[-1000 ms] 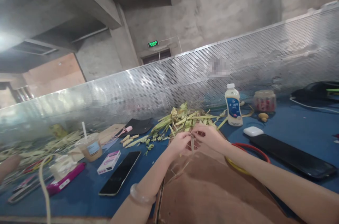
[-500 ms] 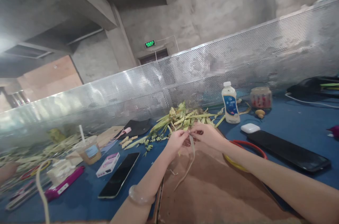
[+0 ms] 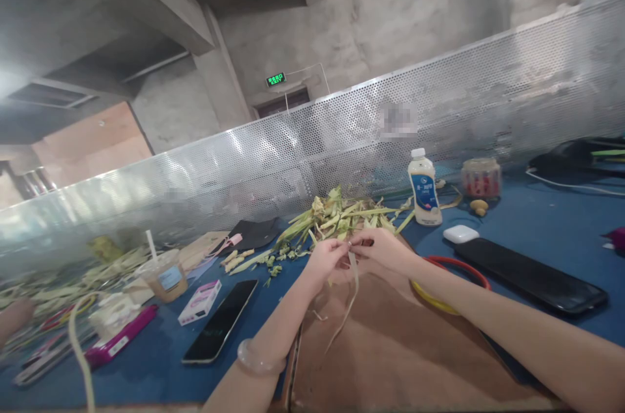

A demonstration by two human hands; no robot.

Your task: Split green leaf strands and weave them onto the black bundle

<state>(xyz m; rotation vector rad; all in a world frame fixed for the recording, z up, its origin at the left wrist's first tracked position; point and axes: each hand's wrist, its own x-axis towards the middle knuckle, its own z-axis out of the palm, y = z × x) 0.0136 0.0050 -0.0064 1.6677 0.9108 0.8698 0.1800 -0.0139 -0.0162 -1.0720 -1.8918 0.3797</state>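
My left hand [image 3: 328, 259] and my right hand [image 3: 379, 247] meet fingertip to fingertip above a brown board [image 3: 381, 348]. Both pinch the upper end of a thin pale strip [image 3: 353, 289], which looks like dried plant leaf; its tail hangs down over the board. The exact spot between the fingertips is too small to make out. Just beyond my hands lies a heap of pale green leaf strips [image 3: 336, 214]. A translucent bangle [image 3: 261, 358] circles my left wrist.
Left are a phone [image 3: 221, 322], a small box [image 3: 200, 302], a drink cup [image 3: 168, 277], a tissue pack [image 3: 122, 335] and another person's hand [image 3: 17, 318]. Right are a bottle [image 3: 426, 191], a jar [image 3: 481, 178], a white case [image 3: 460, 234], a black device [image 3: 532, 273] and a red ring [image 3: 463, 264].
My two hands keep pinching the strip in nearly the same place. The strip's hanging tail has shifted slightly to the right.
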